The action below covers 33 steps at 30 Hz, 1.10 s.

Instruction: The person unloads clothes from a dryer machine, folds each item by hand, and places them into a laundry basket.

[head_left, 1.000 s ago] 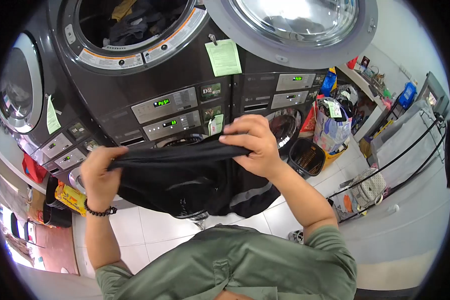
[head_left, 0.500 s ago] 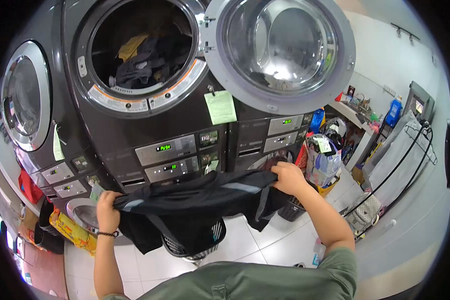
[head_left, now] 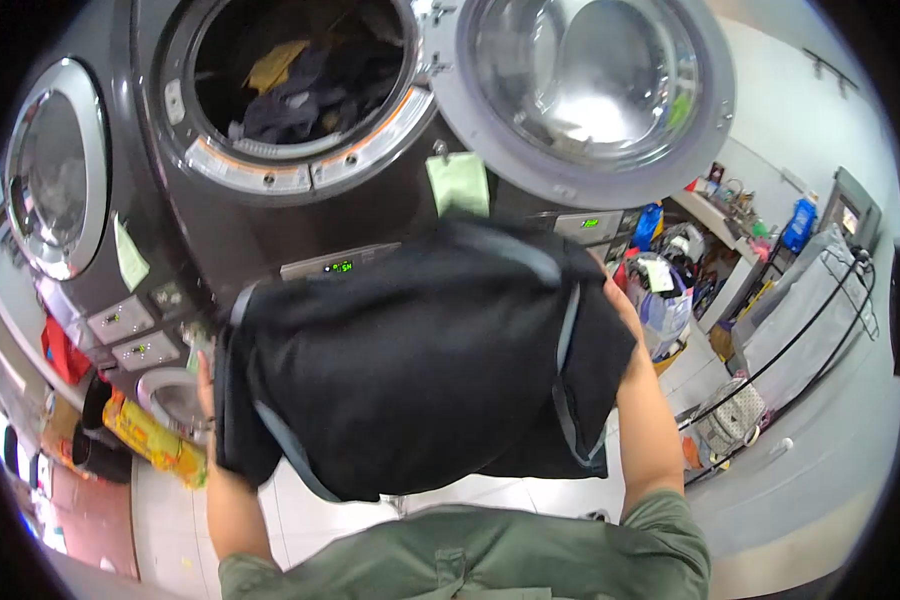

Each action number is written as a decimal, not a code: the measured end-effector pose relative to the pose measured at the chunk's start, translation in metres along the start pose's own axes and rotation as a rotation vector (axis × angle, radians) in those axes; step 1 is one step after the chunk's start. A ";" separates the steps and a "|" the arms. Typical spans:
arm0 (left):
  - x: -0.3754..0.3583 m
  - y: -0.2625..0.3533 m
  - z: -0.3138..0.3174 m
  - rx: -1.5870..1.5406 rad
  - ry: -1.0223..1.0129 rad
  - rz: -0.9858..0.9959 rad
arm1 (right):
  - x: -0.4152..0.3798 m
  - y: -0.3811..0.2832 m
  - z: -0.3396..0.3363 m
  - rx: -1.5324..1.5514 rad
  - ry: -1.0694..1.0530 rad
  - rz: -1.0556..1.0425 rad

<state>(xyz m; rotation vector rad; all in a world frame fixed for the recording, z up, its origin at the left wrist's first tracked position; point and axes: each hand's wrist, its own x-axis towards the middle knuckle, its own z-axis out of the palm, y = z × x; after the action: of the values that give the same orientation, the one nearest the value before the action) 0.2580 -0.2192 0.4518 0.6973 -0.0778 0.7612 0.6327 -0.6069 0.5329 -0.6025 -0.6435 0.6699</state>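
Note:
A black shirt (head_left: 410, 370) with grey stripes is spread out and lifted in front of me, slightly blurred by motion. At its left edge is my left hand (head_left: 207, 385), partly covered by the cloth. My right hand (head_left: 620, 305) grips the upper right side, its fingers mostly behind the fabric. Beyond the shirt stands a dark dryer (head_left: 300, 225) with its round door (head_left: 450, 110) swung open to the right. Dark clothes (head_left: 300, 100) and a yellow-brown piece (head_left: 276, 66) lie inside the drum.
A second machine with a closed round door (head_left: 58, 175) stands at left. Green paper tags (head_left: 458, 185) hang on the machines. Bagged laundry (head_left: 665, 310) sits at right, near a rack with a hanging grey cloth (head_left: 800, 310). A yellow bag (head_left: 155, 440) is at lower left.
The shirt has swung up and opened out toward me, now covering the basket and much of the control panels. My right hand has moved right and up; the left has shifted slightly.

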 end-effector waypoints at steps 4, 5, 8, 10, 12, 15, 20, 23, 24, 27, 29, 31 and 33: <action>-0.048 -0.090 -0.015 -0.002 0.118 -0.248 | -0.045 0.103 -0.080 0.212 0.420 0.177; -0.063 -0.110 -0.017 0.054 0.151 -0.303 | -0.066 0.124 -0.067 0.323 0.372 0.206; -0.092 -0.137 -0.028 0.308 0.221 -0.393 | -0.090 0.158 -0.101 0.190 0.415 0.367; -0.081 -0.130 -0.054 0.434 0.141 -0.344 | -0.095 0.154 -0.127 0.088 0.443 0.486; -0.062 -0.108 -0.027 0.342 0.211 -0.251 | -0.073 0.129 -0.124 0.123 0.416 0.594; -0.055 -0.082 0.037 0.050 0.235 -0.134 | -0.059 0.091 -0.068 0.166 0.257 0.436; -0.068 -0.079 -0.001 0.810 0.439 -0.048 | -0.040 0.082 -0.100 -1.062 0.206 0.298; -0.087 -0.060 0.015 1.166 0.670 0.207 | -0.046 0.047 -0.084 -1.408 0.240 0.125; -0.099 -0.054 0.008 1.320 0.705 0.271 | -0.054 0.042 -0.079 -1.412 0.312 0.019; -0.118 -0.056 0.048 1.328 0.672 0.860 | -0.077 0.018 -0.061 -1.608 0.481 -0.506; -0.125 -0.052 0.067 1.036 0.521 0.973 | -0.073 0.000 -0.062 -1.333 0.370 -0.831; -0.139 -0.036 0.074 0.727 0.304 0.708 | -0.056 -0.015 -0.059 -0.938 0.207 -0.817; -0.111 -0.038 0.086 1.246 0.572 0.663 | -0.032 -0.001 -0.071 -0.557 0.337 -0.626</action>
<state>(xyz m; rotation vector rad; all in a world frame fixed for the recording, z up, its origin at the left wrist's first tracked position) 0.2169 -0.3579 0.4639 1.6296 0.7901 1.6439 0.6633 -0.6507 0.4765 -0.9443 -0.6538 -0.2122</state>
